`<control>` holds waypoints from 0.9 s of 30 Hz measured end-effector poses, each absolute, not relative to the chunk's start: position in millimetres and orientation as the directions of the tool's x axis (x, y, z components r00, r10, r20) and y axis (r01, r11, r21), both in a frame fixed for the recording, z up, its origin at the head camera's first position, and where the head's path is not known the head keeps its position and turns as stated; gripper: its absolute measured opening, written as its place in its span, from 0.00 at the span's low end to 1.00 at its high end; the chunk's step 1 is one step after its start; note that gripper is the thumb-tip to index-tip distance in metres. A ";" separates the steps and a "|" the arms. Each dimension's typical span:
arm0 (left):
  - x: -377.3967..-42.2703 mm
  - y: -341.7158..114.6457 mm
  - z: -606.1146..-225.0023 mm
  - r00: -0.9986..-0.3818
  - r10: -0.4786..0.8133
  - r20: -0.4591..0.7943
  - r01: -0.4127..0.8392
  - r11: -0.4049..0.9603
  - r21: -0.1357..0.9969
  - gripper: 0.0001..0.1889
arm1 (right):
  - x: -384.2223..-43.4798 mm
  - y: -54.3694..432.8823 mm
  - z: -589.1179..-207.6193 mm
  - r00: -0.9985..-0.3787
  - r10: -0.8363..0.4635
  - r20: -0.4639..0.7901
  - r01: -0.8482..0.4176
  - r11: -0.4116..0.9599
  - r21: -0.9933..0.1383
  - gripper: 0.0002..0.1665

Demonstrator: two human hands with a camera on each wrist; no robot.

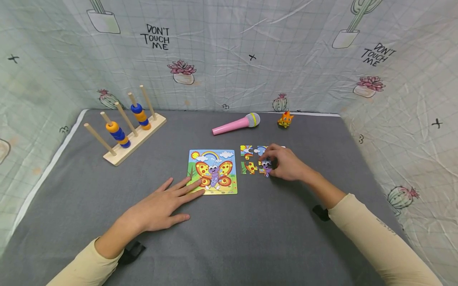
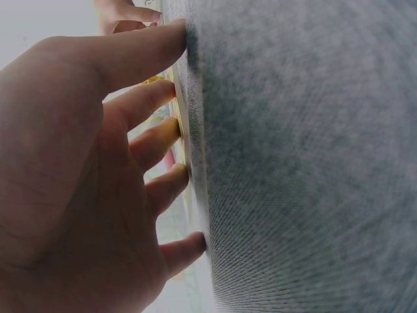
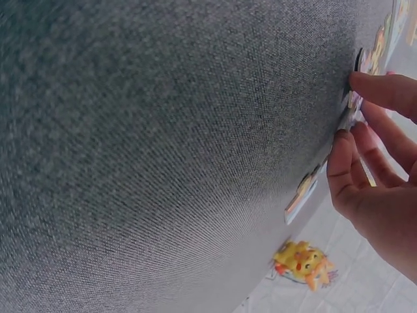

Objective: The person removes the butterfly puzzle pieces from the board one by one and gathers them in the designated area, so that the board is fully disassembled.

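Observation:
A square butterfly picture board [image 1: 214,174] lies on the grey table in the head view. My left hand [image 1: 161,206] is spread with straight fingers, its fingertips resting on the board's lower left part. To the right, my right hand [image 1: 288,163] pinches a jigsaw piece [image 1: 266,167] showing the purple butterfly's face, close over the table. Beside it lie a sun piece [image 1: 246,150], a wing piece [image 1: 249,168] and a cloud piece [image 1: 260,150], the last partly hidden by the fingers. In the right wrist view, thumb and fingers [image 3: 384,91] meet on the piece's edges.
A wooden peg stand [image 1: 134,139] with blue and orange rings stands at the back left. Behind the puzzle lie a pink toy microphone [image 1: 236,124] and a small orange-yellow figure [image 1: 285,119]. A printed cloth [image 1: 222,47] hangs around the table's back and sides.

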State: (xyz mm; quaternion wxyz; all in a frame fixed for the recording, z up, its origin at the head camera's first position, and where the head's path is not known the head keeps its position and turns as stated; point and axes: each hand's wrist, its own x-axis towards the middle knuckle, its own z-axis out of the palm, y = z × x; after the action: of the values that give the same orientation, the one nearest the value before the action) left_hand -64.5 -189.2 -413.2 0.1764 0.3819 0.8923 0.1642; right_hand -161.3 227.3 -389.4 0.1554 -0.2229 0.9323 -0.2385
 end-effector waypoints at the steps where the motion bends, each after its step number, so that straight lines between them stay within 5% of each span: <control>1: -64.5 -189.3 -413.2 -0.647 0.739 -0.187 0.624 0.654 0.427 0.39 | -161.5 227.7 -389.4 -0.851 -0.491 -0.187 -0.342 0.788 -0.512 0.26; 27: -64.0 -188.3 -413.1 -0.650 0.733 -0.199 0.618 0.663 0.423 0.39 | -162.1 231.4 -387.8 -0.837 -0.506 -0.208 -0.357 0.793 -0.493 0.28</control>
State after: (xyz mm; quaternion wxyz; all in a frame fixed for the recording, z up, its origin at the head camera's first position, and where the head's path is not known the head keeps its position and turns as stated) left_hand -64.0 -188.3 -413.1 0.1794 0.3779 0.8939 0.1610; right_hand -162.1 231.4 -387.8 0.1667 -0.2315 0.9322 -0.2229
